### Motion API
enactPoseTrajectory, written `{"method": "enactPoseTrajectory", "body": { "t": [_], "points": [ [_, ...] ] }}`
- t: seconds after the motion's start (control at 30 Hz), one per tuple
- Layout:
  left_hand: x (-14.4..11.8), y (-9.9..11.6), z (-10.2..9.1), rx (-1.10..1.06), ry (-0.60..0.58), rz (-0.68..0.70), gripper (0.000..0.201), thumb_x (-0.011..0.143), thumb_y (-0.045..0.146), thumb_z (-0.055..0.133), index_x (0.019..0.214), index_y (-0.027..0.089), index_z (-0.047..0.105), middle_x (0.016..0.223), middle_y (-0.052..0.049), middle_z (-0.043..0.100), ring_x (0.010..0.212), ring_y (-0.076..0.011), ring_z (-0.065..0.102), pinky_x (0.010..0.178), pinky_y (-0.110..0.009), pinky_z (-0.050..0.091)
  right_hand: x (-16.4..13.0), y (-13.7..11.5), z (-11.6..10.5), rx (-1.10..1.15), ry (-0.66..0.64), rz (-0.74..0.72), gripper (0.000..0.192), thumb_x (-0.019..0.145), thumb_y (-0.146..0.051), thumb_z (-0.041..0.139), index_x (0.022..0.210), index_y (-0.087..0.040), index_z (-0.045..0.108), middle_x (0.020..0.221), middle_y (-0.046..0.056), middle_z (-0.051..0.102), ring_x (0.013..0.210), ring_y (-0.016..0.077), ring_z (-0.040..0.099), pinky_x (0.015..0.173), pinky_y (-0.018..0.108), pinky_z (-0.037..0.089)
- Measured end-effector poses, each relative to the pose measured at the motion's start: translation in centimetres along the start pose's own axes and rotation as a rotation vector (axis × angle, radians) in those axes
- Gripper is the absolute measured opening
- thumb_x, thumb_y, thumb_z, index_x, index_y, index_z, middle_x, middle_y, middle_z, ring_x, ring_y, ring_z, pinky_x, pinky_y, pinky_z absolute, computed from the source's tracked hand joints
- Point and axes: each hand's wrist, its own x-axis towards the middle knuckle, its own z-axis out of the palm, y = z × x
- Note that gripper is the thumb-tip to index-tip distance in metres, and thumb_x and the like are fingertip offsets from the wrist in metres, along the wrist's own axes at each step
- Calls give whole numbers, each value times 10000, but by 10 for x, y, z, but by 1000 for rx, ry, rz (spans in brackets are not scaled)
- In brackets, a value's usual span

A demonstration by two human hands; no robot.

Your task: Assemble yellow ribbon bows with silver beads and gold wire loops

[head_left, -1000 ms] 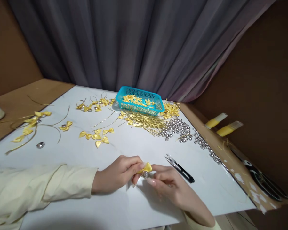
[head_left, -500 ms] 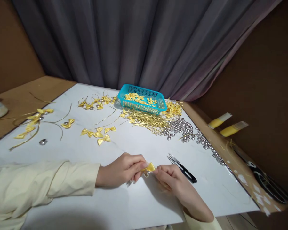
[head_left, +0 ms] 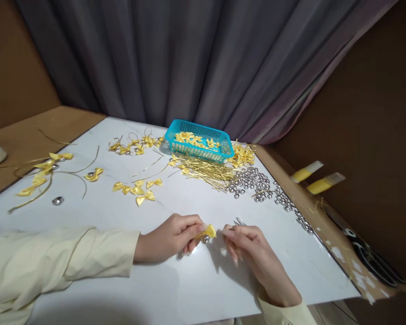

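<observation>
My left hand [head_left: 176, 238] is closed in a pinch on a yellow satin ribbon bow [head_left: 211, 231]. A small silver heart-shaped charm [head_left: 205, 239] hangs at the bow's lower side, just beyond the fingertips. A little to the right of the bow, apart from it, is my right hand [head_left: 248, 246]. Its thumb and forefinger are pressed together, and whatever may lie between them is too small to tell; the other fingers curl below. Behind the right hand, only the blade tips of the black-handled thread snips [head_left: 239, 221] show.
A turquoise basket [head_left: 199, 149] holds yellow bows. Around it lie gold cords [head_left: 209, 170], silver charms [head_left: 248, 180] and more bows [head_left: 242, 155]. Loose bows [head_left: 138, 188] are on the white board, a single charm [head_left: 57, 201] at left. Large scissors [head_left: 372, 257] and two yellow-filled tubes [head_left: 325, 183] lie right.
My right hand has let go of the bow's right side and drawn slightly away, now covering most of the snips. My left hand keeps its hold on the bow. The view has shifted a little.
</observation>
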Motion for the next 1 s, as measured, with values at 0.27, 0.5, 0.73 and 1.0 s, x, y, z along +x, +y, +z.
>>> {"method": "enactPoseTrajectory", "body": {
  "t": [0.27, 0.5, 0.73, 1.0],
  "points": [
    [8, 0, -2, -239, -16, -114, 412, 862, 537, 476, 684, 167, 451, 484, 68, 463, 403, -54, 377, 446, -201, 303, 0, 2, 3, 681, 56, -136, 515, 812, -266, 624, 377, -219, 351, 310, -51, 239, 564, 132, 501, 809, 288, 471],
    [12, -3, -5, -433, -71, -209, 394, 830, 532, 551, 736, 156, 480, 505, 62, 460, 438, -61, 364, 467, -209, 253, 3, 5, 17, 1096, -176, 116, 580, 831, -206, 571, 467, -195, 119, 357, -100, 108, 339, 45, 100, 361, 160, 269],
    [9, -5, -6, -578, -221, -186, 312, 863, 433, 569, 759, 144, 514, 498, 77, 394, 442, -57, 306, 494, -197, 267, 4, 15, 13, 1006, -207, 325, 562, 768, -184, 607, 440, -191, 150, 344, -94, 168, 321, 28, 121, 357, 169, 207],
    [8, -5, -7, -620, -231, -167, 309, 821, 420, 630, 730, 150, 511, 504, 77, 373, 440, -56, 313, 462, -183, 256, 3, 11, 22, 832, -221, 330, 525, 741, -229, 662, 462, -178, 220, 328, -108, 210, 282, 8, 103, 314, 155, 142]
  ]
}}
